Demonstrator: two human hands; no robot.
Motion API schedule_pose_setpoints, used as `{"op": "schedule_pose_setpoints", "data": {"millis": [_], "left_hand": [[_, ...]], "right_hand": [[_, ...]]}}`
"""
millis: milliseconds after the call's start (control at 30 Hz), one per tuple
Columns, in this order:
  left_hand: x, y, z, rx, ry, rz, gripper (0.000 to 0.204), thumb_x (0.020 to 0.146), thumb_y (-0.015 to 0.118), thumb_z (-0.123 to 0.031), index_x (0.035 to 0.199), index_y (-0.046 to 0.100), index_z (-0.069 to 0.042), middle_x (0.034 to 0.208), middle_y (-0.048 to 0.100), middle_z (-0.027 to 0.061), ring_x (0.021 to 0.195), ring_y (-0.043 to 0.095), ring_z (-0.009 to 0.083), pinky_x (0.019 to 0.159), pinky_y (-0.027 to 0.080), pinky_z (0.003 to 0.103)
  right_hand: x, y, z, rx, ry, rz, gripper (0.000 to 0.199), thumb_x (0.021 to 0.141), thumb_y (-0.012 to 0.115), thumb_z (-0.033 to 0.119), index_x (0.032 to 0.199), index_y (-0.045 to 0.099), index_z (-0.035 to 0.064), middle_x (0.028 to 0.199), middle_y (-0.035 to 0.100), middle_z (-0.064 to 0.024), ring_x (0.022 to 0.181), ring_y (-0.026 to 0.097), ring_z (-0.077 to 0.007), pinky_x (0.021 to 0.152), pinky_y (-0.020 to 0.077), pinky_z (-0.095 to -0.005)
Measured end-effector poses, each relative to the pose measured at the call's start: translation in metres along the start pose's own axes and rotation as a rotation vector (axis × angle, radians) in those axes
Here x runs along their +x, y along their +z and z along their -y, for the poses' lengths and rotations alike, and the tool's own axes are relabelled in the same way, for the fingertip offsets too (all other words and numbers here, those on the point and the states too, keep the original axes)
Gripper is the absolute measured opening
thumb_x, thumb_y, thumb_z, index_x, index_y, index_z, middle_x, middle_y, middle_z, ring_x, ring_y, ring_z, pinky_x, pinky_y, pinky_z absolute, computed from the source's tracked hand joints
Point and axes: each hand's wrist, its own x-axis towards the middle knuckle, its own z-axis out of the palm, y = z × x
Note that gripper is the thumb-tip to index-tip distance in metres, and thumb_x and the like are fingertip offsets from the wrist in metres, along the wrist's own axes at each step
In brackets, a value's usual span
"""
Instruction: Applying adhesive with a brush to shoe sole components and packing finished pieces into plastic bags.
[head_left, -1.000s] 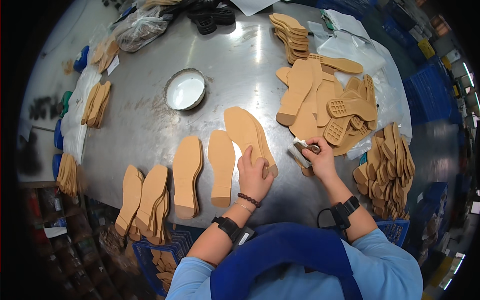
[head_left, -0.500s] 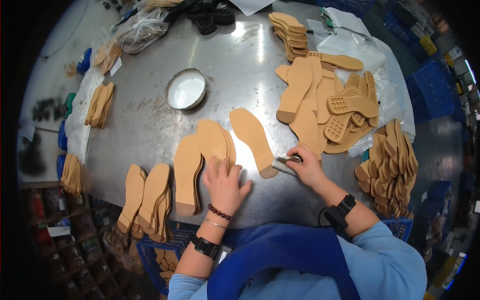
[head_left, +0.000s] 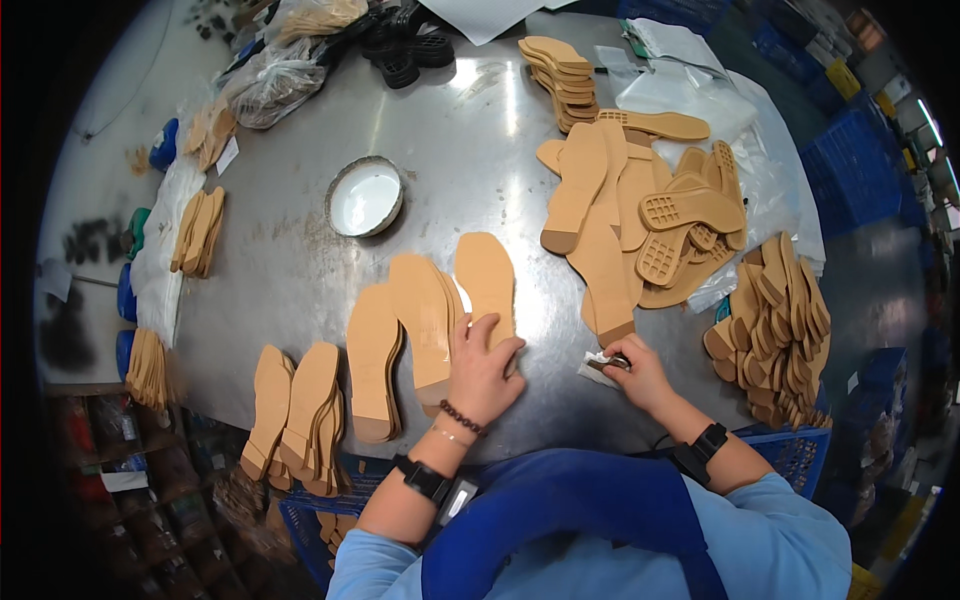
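My left hand is closed over the heel end of a tan shoe sole, its fingers and thumb bent around the edges. The hand hides that sole's lower part. My right hand grips a small dark-handled brush with a wide white end, held low over the metal table and apart from the sole. Just left of my left hand lies a short stack of soles, with another stack beside it. A round bowl with white contents stands farther back.
Loose soles lie heaped at the right, some with a grid side up. A larger sole pile sits at the right edge. More stacks rest at the front left. Black soles and plastic bags are at the back.
My left hand has moved right onto the single sole, which has shifted left and turned straighter. My right hand has drawn the brush away from the sole, rightward and nearer me.
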Motion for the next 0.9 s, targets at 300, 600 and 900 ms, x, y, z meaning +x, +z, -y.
{"op": "schedule_pose_setpoints", "data": {"millis": [300,600,900], "left_hand": [[-0.016,-0.097,0.035,0.197,-0.172,0.446,0.038,0.073,0.072,-0.025,0.109,0.068,-0.016,0.120,0.057,0.0143,0.118,0.049,0.0383,0.102,0.039,0.047],[0.221,0.065,0.026,-0.419,-0.360,0.206,0.077,0.082,0.073,-0.034,0.141,0.037,0.000,0.123,0.060,0.0230,0.115,0.058,0.0324,0.097,0.047,0.039],[0.263,0.101,0.019,-0.183,-0.400,0.228,0.076,0.066,0.085,-0.027,0.130,0.052,-0.005,0.113,0.063,0.0212,0.103,0.064,0.0332,0.090,0.052,0.038]], "right_hand": [[0.002,-0.004,-0.007,-0.003,-0.024,0.032,0.024,0.075,0.073,0.001,0.097,0.061,0.0057,0.094,0.057,-0.0094,0.086,0.059,-0.0262,0.076,0.0478,-0.0326],[-0.030,-0.030,-0.039,0.588,0.353,-0.232,0.040,0.078,0.075,0.004,0.114,0.057,0.0079,0.099,0.058,-0.0037,0.092,0.057,-0.0129,0.081,0.0475,-0.0277],[0.044,-0.117,-0.021,-0.190,-0.025,-0.571,0.035,0.079,0.062,0.000,0.113,0.058,0.0047,0.117,0.056,-0.0149,0.106,0.056,-0.0336,0.089,0.0472,-0.0392]]}}
